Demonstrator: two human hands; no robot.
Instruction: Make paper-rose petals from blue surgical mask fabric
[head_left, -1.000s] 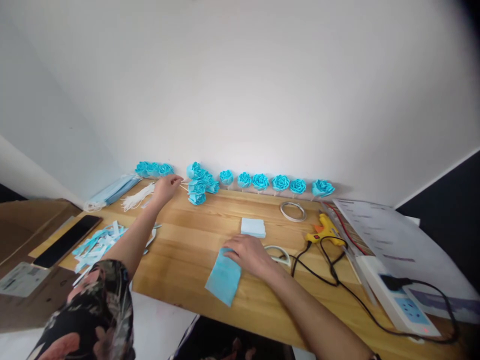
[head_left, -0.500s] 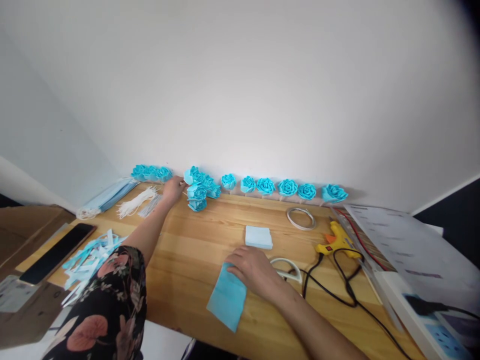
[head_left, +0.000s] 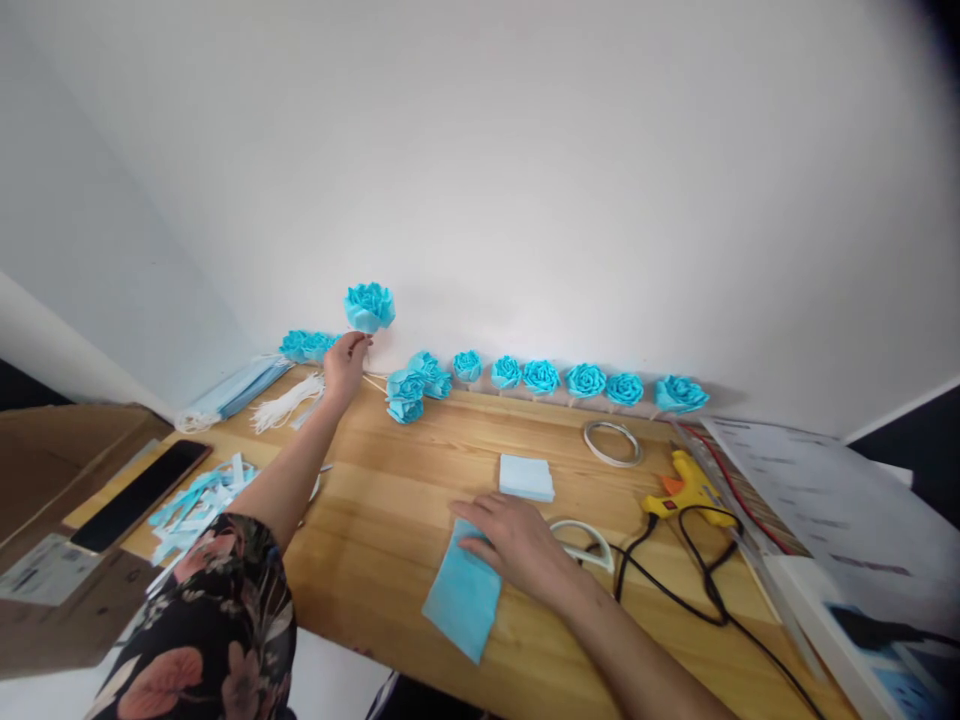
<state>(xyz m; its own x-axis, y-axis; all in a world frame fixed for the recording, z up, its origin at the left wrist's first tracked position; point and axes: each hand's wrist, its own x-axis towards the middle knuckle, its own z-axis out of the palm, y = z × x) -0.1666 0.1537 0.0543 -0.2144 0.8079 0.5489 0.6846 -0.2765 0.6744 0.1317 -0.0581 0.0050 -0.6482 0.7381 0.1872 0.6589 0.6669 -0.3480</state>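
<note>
My left hand point(head_left: 346, 366), its fingers pinched, holds a blue artificial flower point(head_left: 369, 308) upright by its thin stem against the white wall. Just right of that hand, a small heap of similar blue flowers point(head_left: 409, 390) lies on the wooden table, with thin stems pointing left. My right hand point(head_left: 517, 540) rests over the upper end of a light-blue rectangular sheet point(head_left: 463, 597). Its thumb lies apart from the other fingers, on the sheet. Close beyond this hand sits a stack of pale-blue squares point(head_left: 526, 477).
Several blue flowers point(head_left: 585, 380) lean along the wall. A yellow glue gun point(head_left: 686, 490) with a looping black cord, a wire coil point(head_left: 613, 443) and a white protractor point(head_left: 589, 545) are at right. At left lie a phone point(head_left: 142, 495), cut strips point(head_left: 202, 500) and white cords point(head_left: 287, 402).
My left hand has lifted one blue flower out of the heap, up in front of the wall. My right hand stays on the sheet. The view has shifted slightly.
</note>
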